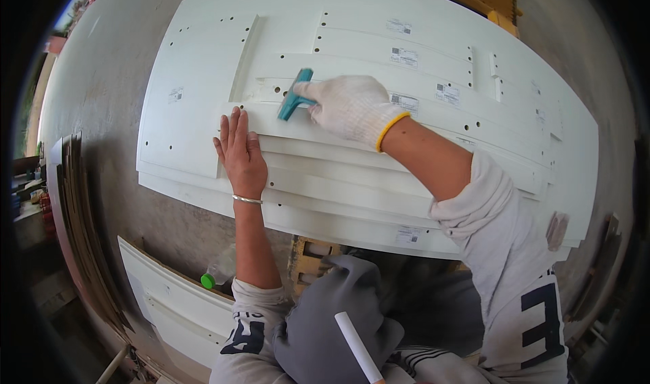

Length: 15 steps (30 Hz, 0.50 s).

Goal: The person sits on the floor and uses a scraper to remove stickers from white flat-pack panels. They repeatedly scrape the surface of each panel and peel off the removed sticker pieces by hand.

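My right hand (349, 108), in a white knit glove with a yellow cuff, is closed round a teal scraper (295, 94) with a wide, flat head. The scraper's head meets a white panel with drilled holes, near the middle of the stack. My left hand (242, 155), bare and with a silver bangle at the wrist, lies open on the white panels (196, 123), fingers stretched away from me. Stacked in uneven steps, the white panels (379, 205) differ in width, and several bear small labels (405, 57).
A brown block (557, 231) sits at the stack's right edge. Below the stack shows a wooden pallet (313, 255). At lower left, a clear bottle with a green cap (208, 280) stands by another white panel (179, 309). Long boards (84, 228) lean at far left. A cigarette (357, 347) juts in at the bottom.
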Tool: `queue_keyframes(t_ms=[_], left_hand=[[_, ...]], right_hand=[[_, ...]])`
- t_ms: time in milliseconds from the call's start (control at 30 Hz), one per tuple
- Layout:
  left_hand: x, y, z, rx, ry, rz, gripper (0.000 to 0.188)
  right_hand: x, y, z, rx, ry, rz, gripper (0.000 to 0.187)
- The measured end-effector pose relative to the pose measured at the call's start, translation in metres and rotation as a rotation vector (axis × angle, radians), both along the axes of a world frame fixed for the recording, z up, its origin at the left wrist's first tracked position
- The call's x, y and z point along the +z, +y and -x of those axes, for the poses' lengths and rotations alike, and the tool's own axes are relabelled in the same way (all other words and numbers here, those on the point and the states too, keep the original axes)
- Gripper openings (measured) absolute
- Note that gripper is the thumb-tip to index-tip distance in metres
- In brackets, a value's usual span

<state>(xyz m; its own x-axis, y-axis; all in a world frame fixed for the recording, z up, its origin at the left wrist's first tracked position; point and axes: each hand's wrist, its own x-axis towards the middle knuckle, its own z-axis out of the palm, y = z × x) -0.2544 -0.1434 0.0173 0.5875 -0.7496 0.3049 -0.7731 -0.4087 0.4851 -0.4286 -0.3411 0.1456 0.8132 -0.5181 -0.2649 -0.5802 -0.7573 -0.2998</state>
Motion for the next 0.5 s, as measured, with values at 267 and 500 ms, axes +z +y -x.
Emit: queue_keyframes(t_ms=[267,500], left_hand=[[0.019,-0.006,0.032,-0.044,-0.202,-0.195,0.045],[0.03,-0.031,0.108,-0.275,-0.129,-0.129,0.049]], right_hand=[[0.008,-0.025,0.188,-0.281,-0.272,-0.005,0.048],[-0.01,0.021,0.263,-0.24,-0.186,-0.036,0.058]])
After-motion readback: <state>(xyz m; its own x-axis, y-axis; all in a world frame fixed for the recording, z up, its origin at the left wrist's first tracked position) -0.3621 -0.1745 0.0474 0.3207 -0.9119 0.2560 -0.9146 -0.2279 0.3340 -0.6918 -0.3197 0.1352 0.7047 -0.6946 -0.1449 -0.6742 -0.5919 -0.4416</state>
